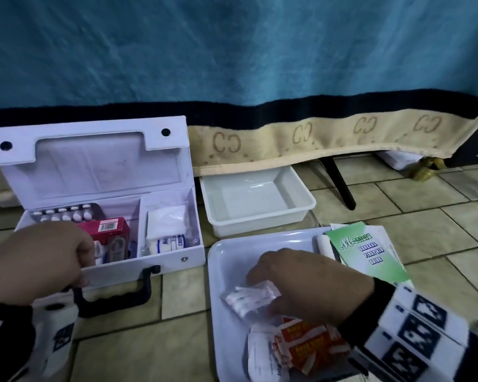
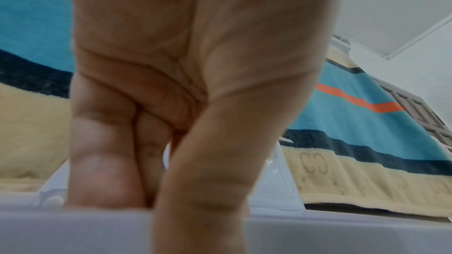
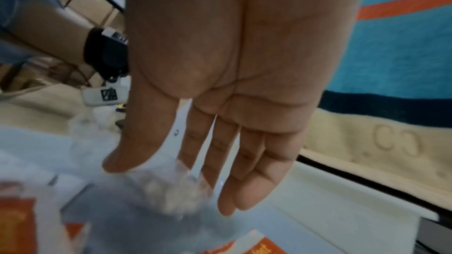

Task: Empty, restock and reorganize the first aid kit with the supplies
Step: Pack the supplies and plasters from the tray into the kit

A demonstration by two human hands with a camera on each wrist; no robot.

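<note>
The white first aid kit (image 1: 174, 264) stands open on the tiled floor at left, lid up. Inside are a blister pack (image 1: 64, 212), a red box (image 1: 108, 227) and wrapped bandage rolls (image 1: 169, 238). My left hand (image 1: 47, 260) grips the kit's front wall (image 2: 73, 233), fingers curled over it (image 2: 105, 161) and thumb outside. My right hand (image 1: 309, 282) reaches down into the white tray (image 1: 232, 252). Its straight fingers (image 3: 227, 142) and thumb touch a clear bag of white items (image 1: 249, 297) (image 3: 171, 192). Orange packets (image 1: 307, 346) (image 3: 14, 225) lie under the wrist.
An empty white tub (image 1: 257, 199) sits behind the tray, against a hanging blue and cream blanket (image 1: 260, 64). A green first aid guide (image 1: 370, 252) lies on the tray's right edge beside a white roll (image 1: 324, 244). The kit's black handle (image 1: 116, 296) rests on the floor.
</note>
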